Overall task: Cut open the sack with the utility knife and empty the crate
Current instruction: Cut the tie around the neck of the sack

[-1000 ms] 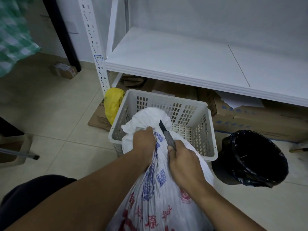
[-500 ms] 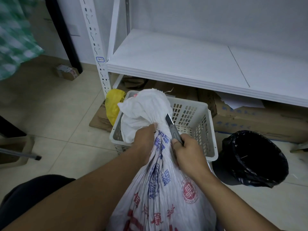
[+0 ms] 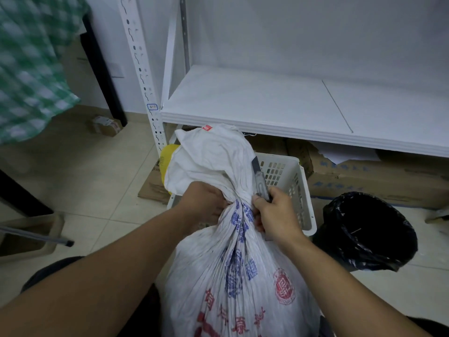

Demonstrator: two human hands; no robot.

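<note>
A white woven sack [image 3: 233, 276] with blue and red print stands between my forearms, its gathered top flaring upward. My left hand [image 3: 206, 203] is clenched around the sack's bunched neck from the left. On the right side of the neck, my right hand [image 3: 274, 210] grips a grey utility knife [image 3: 260, 178], its blade pointing up along the sack's flared top. Behind the sack stands a white perforated plastic crate [image 3: 294, 188]; its inside is mostly hidden by the sack.
A black-lined waste bin [image 3: 364, 229] sits to the right of the crate. The white metal shelf [image 3: 255, 103] hangs above, with cardboard boxes [image 3: 376, 181] beneath it. A yellow bag [image 3: 167, 156] lies left of the crate. Beige tiled floor spreads to the left.
The sack has been lifted higher, its flared top now rising over the crate toward the shelf edge. Both hands rose with it, still at its neck.
</note>
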